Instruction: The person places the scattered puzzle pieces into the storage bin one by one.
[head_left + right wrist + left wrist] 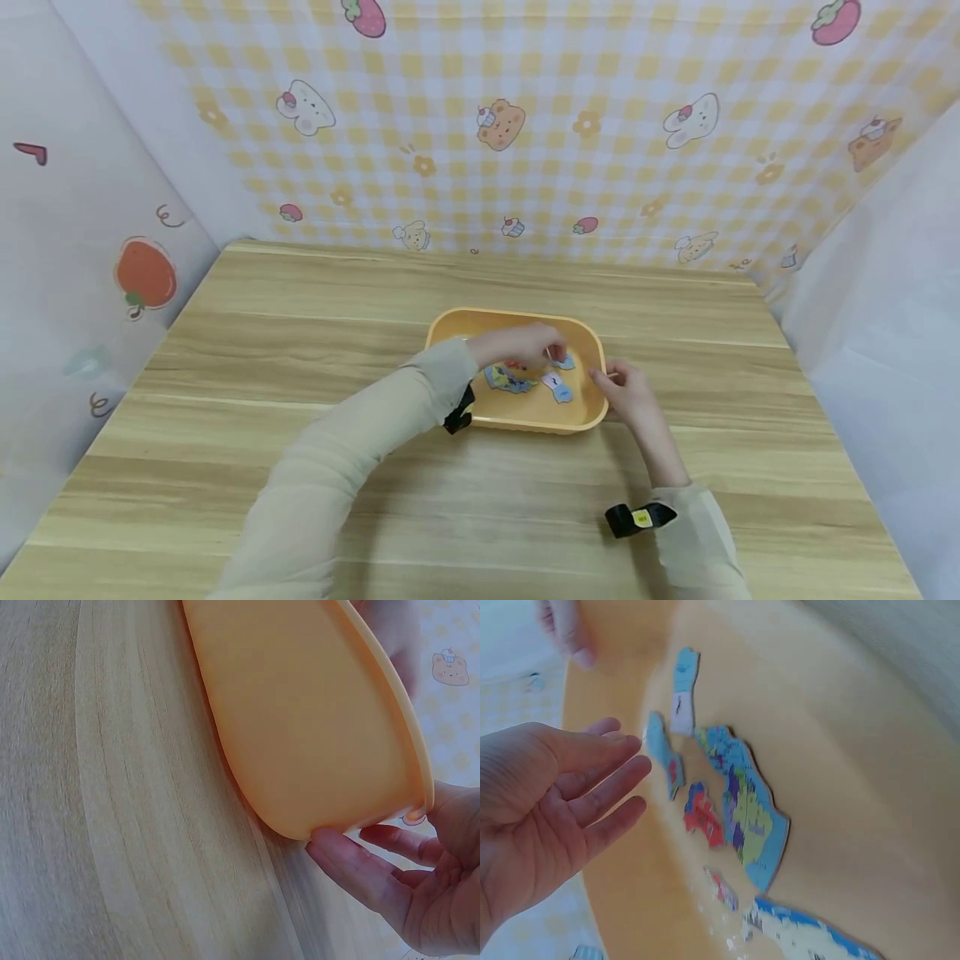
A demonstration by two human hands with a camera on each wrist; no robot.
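Observation:
Inside the yellow plastic basket (517, 417) lie several map puzzle pieces. My left hand (525, 343) reaches over the basket, its fingers loosely bent in the left wrist view. Its fingertips are close to a narrow blue piece (660, 742); whether they touch it is unclear. Near that piece are a blue-and-white piece (682, 694), a red piece (703, 817) and a large blue, yellow and purple piece (751, 810). At the basket's right end, my right hand (626, 392) grips the rim, thumb over it and fingers against the outer wall.
The basket stands on a wood-grain table (300, 333). A yellow checked cloth (450, 167) with cartoon prints hangs behind the table, and white printed sheets (90, 250) close off the sides. A white-and-blue piece (810, 937) lies at the lower edge of the left wrist view.

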